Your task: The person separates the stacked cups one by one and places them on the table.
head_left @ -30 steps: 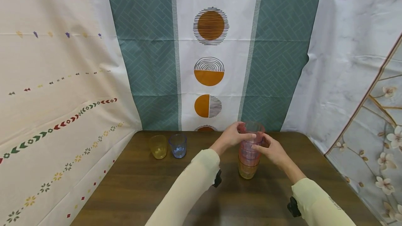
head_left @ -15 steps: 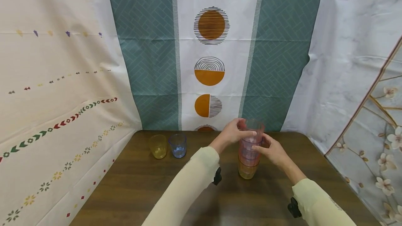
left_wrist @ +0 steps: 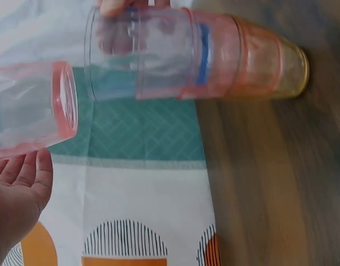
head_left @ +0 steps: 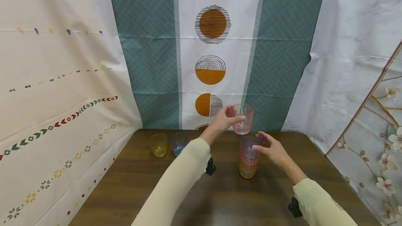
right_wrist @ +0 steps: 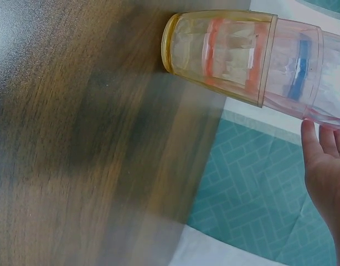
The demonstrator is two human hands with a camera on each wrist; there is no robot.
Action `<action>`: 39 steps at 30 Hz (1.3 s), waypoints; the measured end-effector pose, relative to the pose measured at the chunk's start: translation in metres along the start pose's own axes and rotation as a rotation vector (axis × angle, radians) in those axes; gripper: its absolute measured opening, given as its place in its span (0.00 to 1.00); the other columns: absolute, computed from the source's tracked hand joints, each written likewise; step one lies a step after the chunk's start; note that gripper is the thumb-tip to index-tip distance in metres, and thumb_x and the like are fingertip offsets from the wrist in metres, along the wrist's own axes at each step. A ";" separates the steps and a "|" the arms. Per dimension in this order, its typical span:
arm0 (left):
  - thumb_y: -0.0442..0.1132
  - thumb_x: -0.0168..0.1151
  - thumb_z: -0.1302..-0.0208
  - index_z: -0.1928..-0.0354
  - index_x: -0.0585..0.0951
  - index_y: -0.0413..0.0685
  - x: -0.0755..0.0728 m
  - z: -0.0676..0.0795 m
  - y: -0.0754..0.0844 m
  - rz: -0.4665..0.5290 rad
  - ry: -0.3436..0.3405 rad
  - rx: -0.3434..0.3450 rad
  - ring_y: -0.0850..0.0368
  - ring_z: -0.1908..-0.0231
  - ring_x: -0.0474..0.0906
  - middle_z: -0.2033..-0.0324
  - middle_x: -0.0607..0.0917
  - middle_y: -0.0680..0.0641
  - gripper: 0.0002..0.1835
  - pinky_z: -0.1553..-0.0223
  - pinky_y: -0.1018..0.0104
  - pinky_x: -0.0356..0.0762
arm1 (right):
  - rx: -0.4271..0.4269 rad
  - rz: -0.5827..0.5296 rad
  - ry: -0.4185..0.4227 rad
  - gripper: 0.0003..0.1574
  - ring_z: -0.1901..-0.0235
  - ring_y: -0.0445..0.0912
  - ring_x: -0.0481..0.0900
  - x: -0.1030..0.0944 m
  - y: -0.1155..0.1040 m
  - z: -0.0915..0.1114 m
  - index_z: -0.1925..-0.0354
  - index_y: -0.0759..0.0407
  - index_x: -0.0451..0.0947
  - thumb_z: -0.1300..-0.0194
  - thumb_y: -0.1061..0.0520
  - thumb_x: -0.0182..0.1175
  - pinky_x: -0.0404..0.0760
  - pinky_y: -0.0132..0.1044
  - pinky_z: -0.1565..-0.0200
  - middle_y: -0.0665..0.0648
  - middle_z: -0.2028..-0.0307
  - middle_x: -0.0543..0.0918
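Gripping the pink tumbler (head_left: 244, 124) by its side wall, the left hand (head_left: 223, 119) had it raised above the nested stack, mouth up; the left wrist view showed a gap between its base and the rim below. The right hand (head_left: 274, 150) pinched the upper wall of the blue-rimmed tumbler (head_left: 248, 143), topmost in that stack. Under it came a second pink tumbler (right_wrist: 285, 52), then an amber tumbler (head_left: 247, 172) standing on the wooden table (head_left: 125, 187). A yellow tumbler (head_left: 158, 146) and a blue tumbler (head_left: 177, 141) stood side by side, well apart from the stack.

The clear walls looked stiff, and whether they were glass or hard plastic could not be told, so knocks were best avoided. Each piece was probably light enough for one hand, though the smooth surface was likely slippery. Because the walls narrowed towards the base, a hold just under the rim seemed surest, the flare resting on the fingers; squeezing low risked a slide. The stack, tall on a narrow foot, would probably tip under a sideways push, which made the steadying pinch near its top sensible.
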State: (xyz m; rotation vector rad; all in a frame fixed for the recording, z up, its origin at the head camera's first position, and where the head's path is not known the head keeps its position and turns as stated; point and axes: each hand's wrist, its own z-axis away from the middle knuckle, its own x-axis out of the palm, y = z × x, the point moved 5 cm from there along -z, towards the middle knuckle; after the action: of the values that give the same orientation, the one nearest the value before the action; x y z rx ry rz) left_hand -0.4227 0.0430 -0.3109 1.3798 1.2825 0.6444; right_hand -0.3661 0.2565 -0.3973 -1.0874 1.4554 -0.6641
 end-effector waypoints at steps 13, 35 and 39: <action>0.52 0.73 0.42 0.31 0.66 0.42 -0.057 0.009 -0.019 0.003 0.078 -0.010 0.49 0.43 0.71 0.42 0.75 0.44 0.42 0.39 0.57 0.72 | -0.013 0.009 0.020 0.53 0.32 0.65 0.62 0.000 0.003 0.001 0.25 0.67 0.51 0.34 0.49 0.67 0.65 0.61 0.36 0.68 0.30 0.64; 0.52 0.73 0.42 0.30 0.64 0.44 -0.137 0.037 -0.032 -0.055 0.159 -0.048 0.48 0.37 0.69 0.39 0.74 0.43 0.43 0.36 0.51 0.68 | 0.028 0.019 0.021 0.52 0.34 0.64 0.65 0.003 0.006 0.001 0.25 0.67 0.53 0.35 0.48 0.68 0.69 0.59 0.38 0.69 0.31 0.66; 0.51 0.73 0.41 0.29 0.62 0.42 -0.147 0.043 -0.033 -0.059 0.164 -0.053 0.46 0.36 0.67 0.37 0.73 0.43 0.44 0.35 0.51 0.66 | 0.051 0.064 0.019 0.47 0.41 0.60 0.72 0.004 0.010 0.002 0.29 0.65 0.60 0.36 0.47 0.68 0.76 0.52 0.43 0.69 0.39 0.74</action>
State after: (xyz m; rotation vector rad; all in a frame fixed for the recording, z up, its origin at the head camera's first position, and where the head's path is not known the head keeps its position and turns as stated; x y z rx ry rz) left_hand -0.4339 -0.1129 -0.3125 1.2619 1.4201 0.7584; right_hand -0.3661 0.2571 -0.4086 -0.9930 1.4759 -0.6645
